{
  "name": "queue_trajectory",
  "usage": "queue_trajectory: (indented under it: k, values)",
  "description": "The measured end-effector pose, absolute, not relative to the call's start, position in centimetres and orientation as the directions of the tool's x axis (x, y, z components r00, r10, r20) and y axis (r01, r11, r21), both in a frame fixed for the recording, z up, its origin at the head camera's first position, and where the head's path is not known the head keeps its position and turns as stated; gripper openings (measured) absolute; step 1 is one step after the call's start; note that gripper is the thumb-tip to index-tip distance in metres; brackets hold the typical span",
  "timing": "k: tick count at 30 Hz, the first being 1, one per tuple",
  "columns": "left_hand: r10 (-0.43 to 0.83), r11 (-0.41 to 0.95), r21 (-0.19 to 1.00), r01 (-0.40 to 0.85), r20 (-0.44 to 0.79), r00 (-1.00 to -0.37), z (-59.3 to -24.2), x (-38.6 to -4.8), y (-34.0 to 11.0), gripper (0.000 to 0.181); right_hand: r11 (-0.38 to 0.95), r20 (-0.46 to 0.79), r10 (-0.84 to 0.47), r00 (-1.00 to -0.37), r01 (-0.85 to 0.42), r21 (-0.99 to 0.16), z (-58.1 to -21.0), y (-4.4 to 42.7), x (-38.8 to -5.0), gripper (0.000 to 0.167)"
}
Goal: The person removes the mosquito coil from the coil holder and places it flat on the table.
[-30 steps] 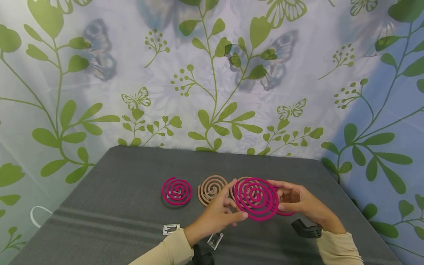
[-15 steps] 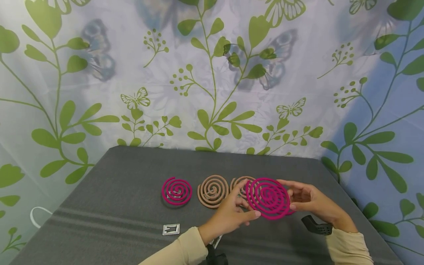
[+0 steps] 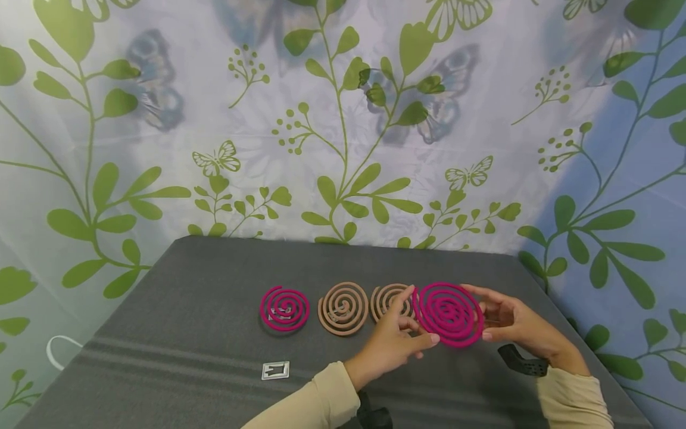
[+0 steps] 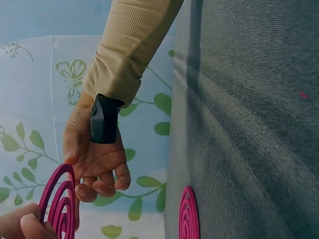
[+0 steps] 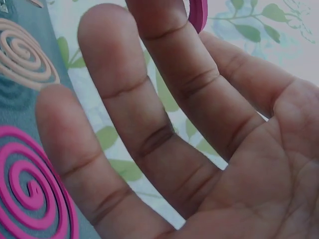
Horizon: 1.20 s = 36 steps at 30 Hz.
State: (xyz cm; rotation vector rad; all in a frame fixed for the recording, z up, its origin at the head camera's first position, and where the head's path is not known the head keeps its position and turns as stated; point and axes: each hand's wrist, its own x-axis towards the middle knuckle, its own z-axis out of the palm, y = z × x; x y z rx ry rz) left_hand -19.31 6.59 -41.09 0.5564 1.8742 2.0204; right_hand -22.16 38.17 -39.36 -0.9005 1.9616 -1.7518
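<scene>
A magenta spiral is held up off the table between both hands. The left hand pinches its left edge with fingers and thumb; the right hand pinches its right edge. In the left wrist view the raised spiral stands nearly edge-on between the left fingertips and the right hand. Another magenta spiral lies on the table below; the right wrist view shows it too, beside the right hand's extended lower fingers.
On the grey table, a magenta spiral lies at left, then a tan spiral and a second tan spiral partly behind the left hand. A small metallic piece lies nearer the front. Patterned fabric hangs behind.
Both hands have moved to the right with the magenta spiral between them, uncovering more of the second tan spiral. The left forearm now hides the small piece that lay near it.
</scene>
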Motion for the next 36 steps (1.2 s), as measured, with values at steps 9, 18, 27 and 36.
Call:
queue_trajectory:
  k: [9,18,27,36]
  values:
    - [0.482,-0.039,0.999,0.023,0.039,-0.875,-41.4,-19.8,8.4,0.093,0.06,0.127,-0.64,-0.758,-0.214,-0.975,-40.0,39.6,-22.3,0.079]
    - [0.462,-0.03,1.0,-0.006,0.009,-0.887,-41.9,-20.1,10.7,0.092,0.028,0.125,-0.653,-0.747,-0.189,-0.982,-41.0,41.7,-22.4,0.081]
    - [0.465,-0.009,1.0,-0.017,-0.011,-0.885,-42.6,-20.4,12.9,0.091,0.023,0.094,-0.629,-0.772,-0.139,-0.99,-42.7,43.9,-22.1,0.081]
    - [0.457,0.026,0.999,-0.023,-0.033,-0.889,-43.4,-21.1,14.1,0.088,0.024,0.088,-0.604,-0.792,-0.129,-0.991,-43.5,44.6,-22.3,0.078]
